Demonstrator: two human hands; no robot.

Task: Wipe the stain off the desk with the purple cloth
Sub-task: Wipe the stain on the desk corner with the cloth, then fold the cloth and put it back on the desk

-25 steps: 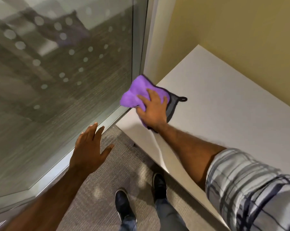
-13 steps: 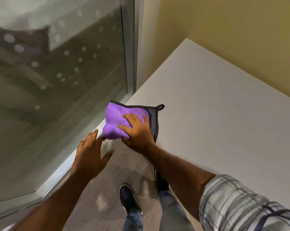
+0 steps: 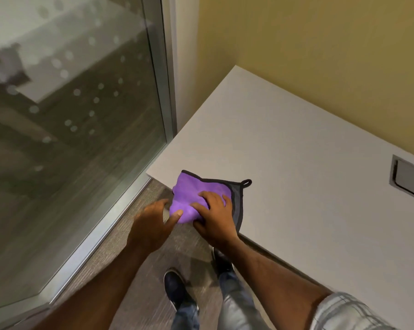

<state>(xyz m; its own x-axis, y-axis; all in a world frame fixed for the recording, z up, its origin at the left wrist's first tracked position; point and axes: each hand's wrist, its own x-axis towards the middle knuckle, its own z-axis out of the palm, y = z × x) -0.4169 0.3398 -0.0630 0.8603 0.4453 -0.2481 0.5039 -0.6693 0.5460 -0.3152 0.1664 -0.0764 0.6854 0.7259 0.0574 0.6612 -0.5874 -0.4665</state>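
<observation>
The purple cloth (image 3: 196,198) has come down the desk (image 3: 308,175) from further up near the wall to the near corner at the centre of the frame, where its bunched lower part now hangs over the front edge. The right hand (image 3: 215,219) is pressed flat on it with fingers spread and bent, pinning it rather than gripping it in a fist. The left hand (image 3: 153,225), which a moment ago hung open and empty over the floor at lower left, has moved in and now touches the overhanging purple fold with its thumb; the fingers are loosely open, and I cannot tell whether they have closed on the fabric. No stain shows on the pale desk surface. This suggests the wiping stroke has run off the edge and the cloth is being gathered or refolded.
</observation>
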